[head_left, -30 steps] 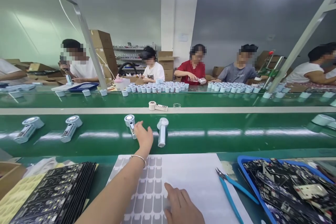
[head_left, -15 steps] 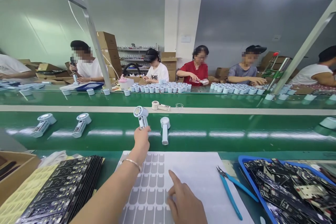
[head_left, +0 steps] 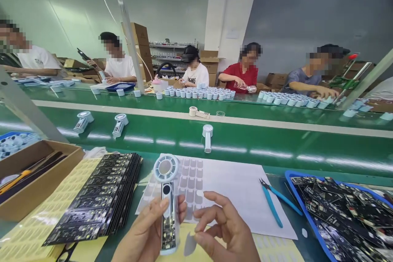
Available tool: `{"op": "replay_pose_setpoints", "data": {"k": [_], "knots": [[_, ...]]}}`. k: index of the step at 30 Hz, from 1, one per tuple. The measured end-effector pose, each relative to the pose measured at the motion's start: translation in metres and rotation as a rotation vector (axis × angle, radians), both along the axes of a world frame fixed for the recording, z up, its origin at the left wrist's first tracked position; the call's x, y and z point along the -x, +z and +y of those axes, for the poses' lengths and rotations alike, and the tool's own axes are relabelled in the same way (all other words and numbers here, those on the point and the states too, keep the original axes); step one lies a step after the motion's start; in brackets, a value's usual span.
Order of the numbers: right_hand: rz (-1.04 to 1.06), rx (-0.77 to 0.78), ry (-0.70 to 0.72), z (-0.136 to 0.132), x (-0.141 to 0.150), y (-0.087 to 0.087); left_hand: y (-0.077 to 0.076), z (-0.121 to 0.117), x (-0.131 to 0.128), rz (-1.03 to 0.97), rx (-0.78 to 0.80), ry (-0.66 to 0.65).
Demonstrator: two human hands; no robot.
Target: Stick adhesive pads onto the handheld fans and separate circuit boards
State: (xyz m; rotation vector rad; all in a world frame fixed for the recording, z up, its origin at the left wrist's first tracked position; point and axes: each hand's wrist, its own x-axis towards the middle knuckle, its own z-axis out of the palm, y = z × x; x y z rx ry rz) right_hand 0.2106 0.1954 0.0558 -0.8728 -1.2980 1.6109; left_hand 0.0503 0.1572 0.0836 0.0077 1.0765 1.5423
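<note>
Toward the left of the surface [head_left: 310, 249], a stack of circuit boards [head_left: 95, 196] is seen, best left unbumped by the left elbow. Above the near edge, the handheld fan [head_left: 166, 189] is gripped by the left hand's [head_left: 150, 229] fingers, head up, its handle's bare board exposed; it should be held steady, with pressure kept to the handle's sides. Just right of the handle, a thin grey piece [head_left: 190, 244] is pinched between the right hand's [head_left: 227, 229] thumb and finger; it should be held by its edge, uncreased. Farther right, cutters [head_left: 272, 204] are laid, open, across the white sheet's [head_left: 233, 180] right edge, best kept clear of.
</note>
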Motion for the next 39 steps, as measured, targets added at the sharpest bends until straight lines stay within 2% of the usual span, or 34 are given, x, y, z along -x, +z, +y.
{"op": "replay_pose_setpoints", "data": {"k": [2,5,12,19,39], "knots": [[0.04,0.014,0.055,-0.01,0.009,-0.002,-0.003,-0.005,0.001,-0.091,0.067,0.033],[0.026,0.002,0.087,-0.022,0.023,-0.001,-0.004,-0.007,0.001,-0.216,0.061,0.089],[-0.002,0.064,0.089,-0.034,0.048,0.015,0.007,-0.007,0.002,-0.347,0.117,0.2],[-0.028,0.1,0.062,-0.036,0.059,0.025,0.01,-0.009,0.004,-0.388,0.093,0.223],[-0.057,0.092,0.037,-0.036,0.064,0.025,0.006,-0.01,0.009,-0.403,0.1,0.208]]}}
